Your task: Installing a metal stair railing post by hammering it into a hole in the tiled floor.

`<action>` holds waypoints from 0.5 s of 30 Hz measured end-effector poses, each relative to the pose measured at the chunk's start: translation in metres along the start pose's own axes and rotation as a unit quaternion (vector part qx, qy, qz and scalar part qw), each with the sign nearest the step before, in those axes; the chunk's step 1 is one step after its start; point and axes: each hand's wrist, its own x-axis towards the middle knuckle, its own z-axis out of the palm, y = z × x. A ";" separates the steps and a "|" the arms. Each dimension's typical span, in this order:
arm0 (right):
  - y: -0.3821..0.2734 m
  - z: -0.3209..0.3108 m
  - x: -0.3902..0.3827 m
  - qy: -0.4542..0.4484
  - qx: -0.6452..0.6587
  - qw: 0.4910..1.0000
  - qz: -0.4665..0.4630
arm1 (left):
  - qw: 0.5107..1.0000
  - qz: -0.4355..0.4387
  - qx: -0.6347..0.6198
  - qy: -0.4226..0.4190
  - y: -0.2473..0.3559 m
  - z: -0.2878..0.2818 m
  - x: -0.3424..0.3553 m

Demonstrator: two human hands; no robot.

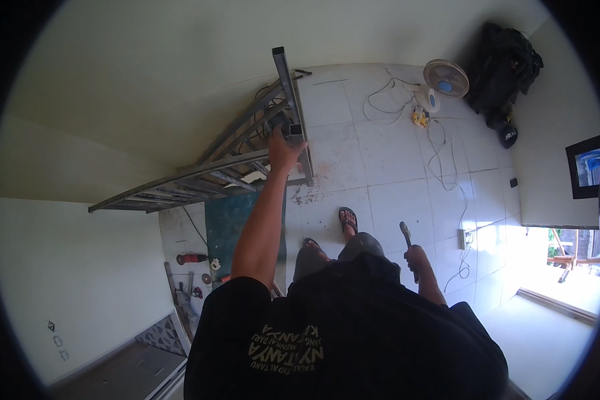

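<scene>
My left hand (285, 150) reaches far forward, its fingers wrapped round the square end of a metal tube (295, 130). That tube belongs to a grey welded metal frame (200, 180) with rungs, which stands against the wall. My right hand (417, 255) is down at my right side, closed round the handle of a hammer (405, 231). The hammer's head points forward and is apart from the frame. Part of the left hand's grip is hidden behind the tube.
A green mat (237, 227) lies under the frame, with a red power tool (192, 259) left of it. Ahead to the right stand a fan (445, 79) and a black heap (503, 67). A white cord (440, 157) trails over the tiled floor (393, 157) to a socket strip (465, 239).
</scene>
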 end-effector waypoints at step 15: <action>0.050 0.019 -0.050 -0.006 0.058 0.997 0.050 | 0.984 0.031 -0.020 -0.177 -0.001 -0.017 0.030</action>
